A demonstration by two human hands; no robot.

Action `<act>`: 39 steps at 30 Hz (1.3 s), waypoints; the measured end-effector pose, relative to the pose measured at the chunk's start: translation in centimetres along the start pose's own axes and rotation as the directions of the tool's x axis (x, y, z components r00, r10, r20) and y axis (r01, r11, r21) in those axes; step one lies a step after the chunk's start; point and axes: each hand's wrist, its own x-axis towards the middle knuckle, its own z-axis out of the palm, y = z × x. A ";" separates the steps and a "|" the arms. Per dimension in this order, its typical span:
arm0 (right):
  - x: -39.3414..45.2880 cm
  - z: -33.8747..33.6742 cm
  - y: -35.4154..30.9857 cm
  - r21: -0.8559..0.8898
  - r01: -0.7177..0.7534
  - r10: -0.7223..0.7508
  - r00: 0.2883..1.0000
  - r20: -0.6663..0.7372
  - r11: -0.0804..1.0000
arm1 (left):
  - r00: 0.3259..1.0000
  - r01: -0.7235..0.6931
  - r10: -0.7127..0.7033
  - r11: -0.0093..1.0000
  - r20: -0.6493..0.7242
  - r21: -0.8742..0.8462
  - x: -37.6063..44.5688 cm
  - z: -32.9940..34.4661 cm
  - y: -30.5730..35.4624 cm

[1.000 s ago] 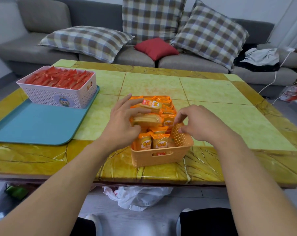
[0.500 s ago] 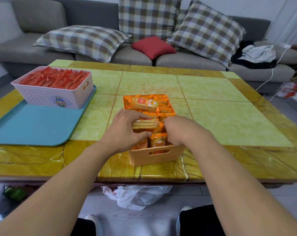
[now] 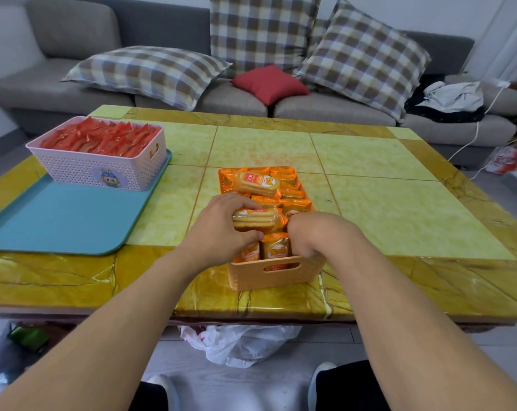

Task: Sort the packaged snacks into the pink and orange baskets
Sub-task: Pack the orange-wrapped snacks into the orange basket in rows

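Orange wrappers filled the orange basket [image 3: 269,272], which stood at the near edge of the table [image 3: 369,161], about midway along it. I noted my left hand [image 3: 218,232] curled round one biscuit packet [image 3: 255,219], thumb beneath and fingers over its top, holding it just above the packed rows. My right hand [image 3: 309,232] was pushed down among the upright packets at the basket's near right corner; its fingers were hidden, so I could not tell whether they gripped anything. A second loose packet [image 3: 255,183] lay flat on top of the rows toward the basket's far end. Its red label carried the figure "15" and yellow lettering too small for me to read. Upright packets at the near wall showed the same yellow logo, also illegible.

The pink basket [image 3: 103,170] sat on the far end of a blue tray [image 3: 58,221] at the table's left edge, well apart from the orange basket. It was full of red snack packets [image 3: 103,137] with no writing I could make out. A cartoon animal sticker [image 3: 110,177] marked its near wall.

A grey sofa [image 3: 73,28] with checked cushions [image 3: 150,72] and one red cushion [image 3: 270,83] stood beyond the far edge. A white plastic bag [image 3: 239,342] lay on the floor under the near edge.
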 end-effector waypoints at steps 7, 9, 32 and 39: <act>-2.1 0.4 1.8 0.357 0.037 0.051 0.971 -0.234 0.933 | 1.000 0.014 -0.014 1.000 -0.019 0.002 0.0 0.1 0.3; -2.7 0.6 2.7 0.449 0.072 0.071 0.953 -0.294 0.891 | 1.000 0.013 -0.014 1.000 -0.011 -0.012 0.1 0.0 0.3; -2.3 1.7 5.9 0.485 0.329 0.022 0.810 -0.586 0.810 | 1.000 0.018 -0.018 1.000 -0.001 0.016 -0.3 0.2 0.9; -0.1 2.0 4.1 0.339 0.215 0.098 0.701 -0.707 0.916 | 0.999 -0.003 0.004 1.000 -0.034 0.017 -0.4 0.2 1.0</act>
